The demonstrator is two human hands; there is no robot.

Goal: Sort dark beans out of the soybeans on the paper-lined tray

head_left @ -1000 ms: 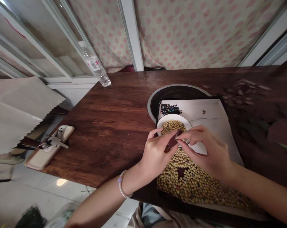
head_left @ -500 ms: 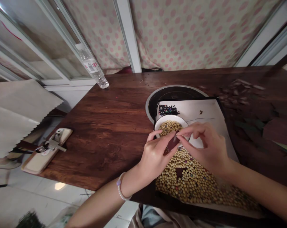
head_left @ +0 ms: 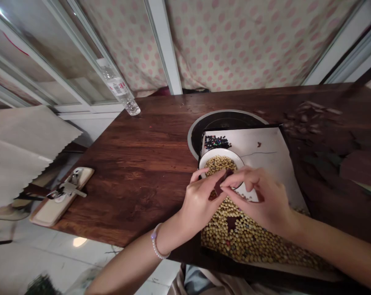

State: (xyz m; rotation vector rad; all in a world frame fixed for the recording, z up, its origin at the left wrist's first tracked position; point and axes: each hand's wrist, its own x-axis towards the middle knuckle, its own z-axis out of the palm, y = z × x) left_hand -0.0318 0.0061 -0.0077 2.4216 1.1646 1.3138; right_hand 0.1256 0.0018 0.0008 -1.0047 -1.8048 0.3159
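Holding a dark brown piece between thumb and fingers, the left hand lies over the near rim of a white bowl at the left edge of a tray. Thumb and forefinger of the right hand stand close together at the piece; whether they grasp anything cannot be told. Yellowish beads occupy the bowl and spread along the tray's near edge; dark beads lie in its far left corner. A clear bottle stands at the table's far left corner.
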